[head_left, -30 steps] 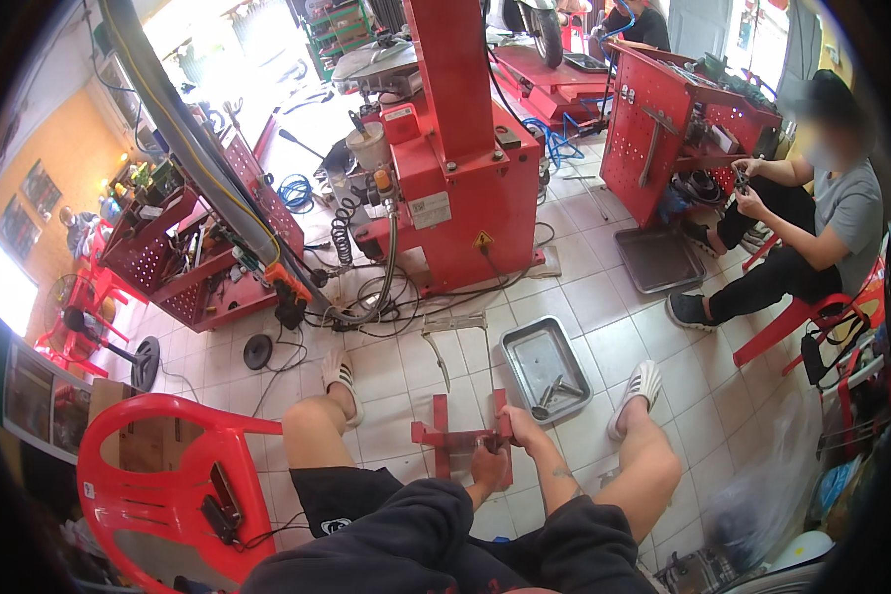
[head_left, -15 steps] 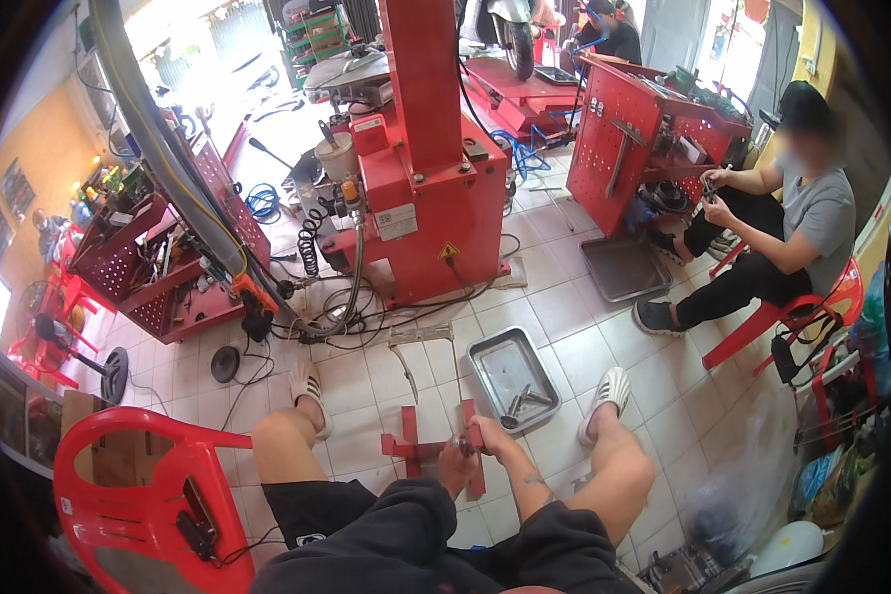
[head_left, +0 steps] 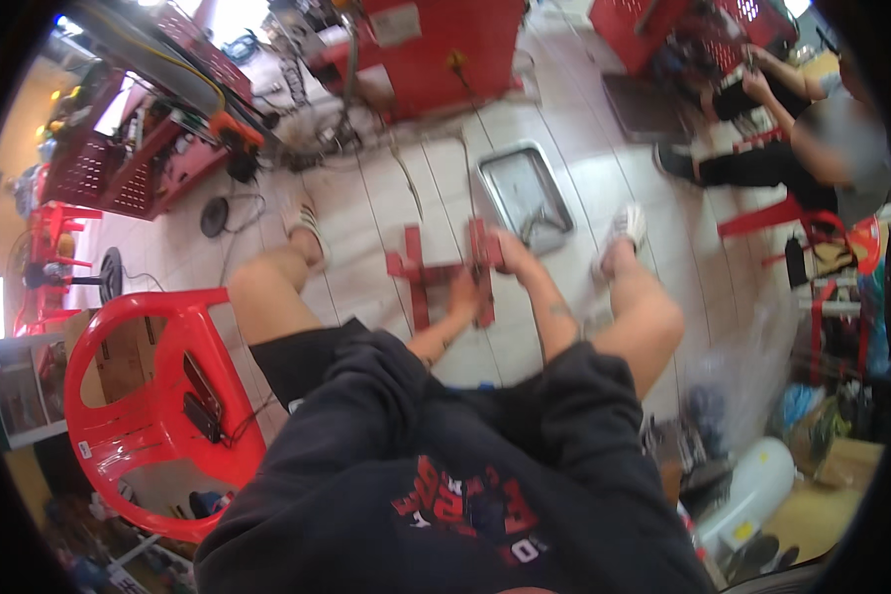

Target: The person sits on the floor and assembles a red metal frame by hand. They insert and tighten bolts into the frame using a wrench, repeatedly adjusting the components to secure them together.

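A red metal stand with two parallel bars and a crosspiece (head_left: 436, 274) is on the tiled floor between my feet. My left hand (head_left: 464, 294) is closed at the inner side of its right bar; blur hides what the fingers hold. Against the outer side of that bar, near its far end, my right hand (head_left: 508, 251) has its fingers curled round it. Just beyond the right hand is a grey metal tray (head_left: 513, 178), with a few metal parts (head_left: 538, 220) in its near end.
To my left stands a red plastic chair (head_left: 230, 361) with a black device (head_left: 202, 416) and cable on it. Ahead are a red machine base (head_left: 436, 59) and cables. A person (head_left: 841, 148) sits at the right, near a dark tray (head_left: 646, 109).
The view has tilted downward, so the stand, the tray and my hands appear higher. Both hands stay at the stand's right bar.
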A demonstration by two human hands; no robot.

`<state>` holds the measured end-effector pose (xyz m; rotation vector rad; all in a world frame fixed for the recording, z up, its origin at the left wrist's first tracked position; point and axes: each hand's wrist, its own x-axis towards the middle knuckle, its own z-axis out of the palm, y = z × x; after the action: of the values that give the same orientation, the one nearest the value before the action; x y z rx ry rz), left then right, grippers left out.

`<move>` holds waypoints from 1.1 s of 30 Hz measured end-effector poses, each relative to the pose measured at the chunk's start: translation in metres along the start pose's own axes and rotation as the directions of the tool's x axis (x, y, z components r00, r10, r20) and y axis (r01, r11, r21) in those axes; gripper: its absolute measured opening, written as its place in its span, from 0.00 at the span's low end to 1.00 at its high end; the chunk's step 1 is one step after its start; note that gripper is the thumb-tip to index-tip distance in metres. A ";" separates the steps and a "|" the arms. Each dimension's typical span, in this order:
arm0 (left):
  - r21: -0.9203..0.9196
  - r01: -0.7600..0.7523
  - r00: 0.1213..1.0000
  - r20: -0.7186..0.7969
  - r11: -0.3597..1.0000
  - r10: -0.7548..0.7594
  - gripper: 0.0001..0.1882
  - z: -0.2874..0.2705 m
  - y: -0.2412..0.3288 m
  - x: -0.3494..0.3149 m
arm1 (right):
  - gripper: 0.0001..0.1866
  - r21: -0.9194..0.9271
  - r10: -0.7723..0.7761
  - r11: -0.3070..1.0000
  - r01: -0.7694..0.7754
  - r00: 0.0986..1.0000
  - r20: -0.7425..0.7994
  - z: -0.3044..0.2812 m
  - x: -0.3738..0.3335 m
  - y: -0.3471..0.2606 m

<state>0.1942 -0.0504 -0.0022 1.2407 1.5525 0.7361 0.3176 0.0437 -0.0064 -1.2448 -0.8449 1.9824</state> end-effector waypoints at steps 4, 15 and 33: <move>-0.147 0.266 0.958 0.152 0.953 -0.244 0.14 -0.033 0.042 -0.007 | 0.18 -0.181 0.208 0.957 -0.228 0.970 -0.123 0.048 -0.047 -0.066; -0.298 0.354 0.927 0.237 0.887 -0.290 0.17 -0.041 0.034 0.011 | 0.20 -0.345 0.122 0.926 -0.155 0.986 -0.114 0.043 -0.042 -0.063; 0.003 0.339 0.941 0.001 0.941 -0.339 0.16 -0.020 0.012 0.024 | 0.21 -0.279 0.062 0.954 -0.106 0.985 -0.161 0.046 -0.037 -0.054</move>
<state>0.1801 -0.0224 0.0072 0.9388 1.7097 0.5085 0.2981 0.0377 0.0703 -1.5984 -1.0453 1.8477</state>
